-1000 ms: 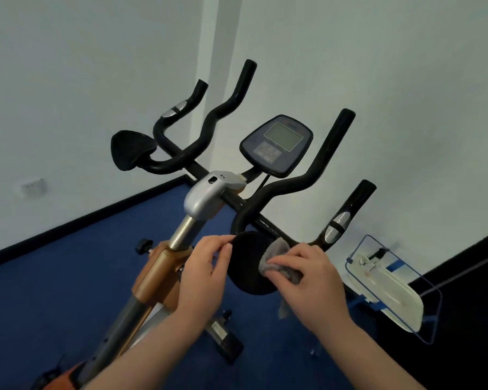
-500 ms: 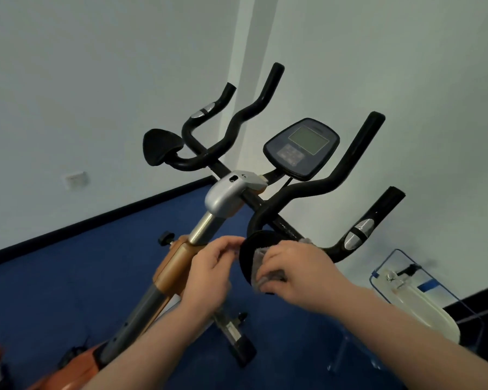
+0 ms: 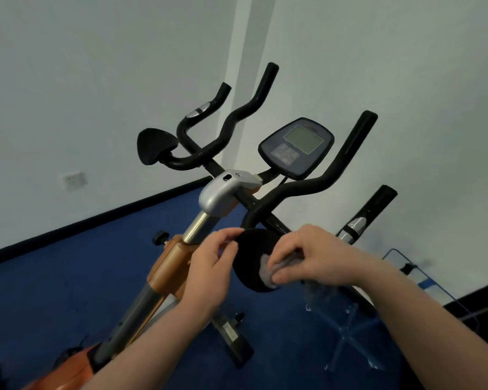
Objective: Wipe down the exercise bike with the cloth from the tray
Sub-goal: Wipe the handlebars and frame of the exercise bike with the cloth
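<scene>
on the elbow pad, right hand with cloth

I am holding my left hand against the left edge of the pad, fingers curled, fingertips pinching its rim. My right hand is lying just right of the pad, fingers bent and gripping the cloth against its face. Both forearms are reaching up from below the pad.

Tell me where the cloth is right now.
The cloth is low in the head view, right of centre, held by the right hand against the near black elbow pad.
</scene>
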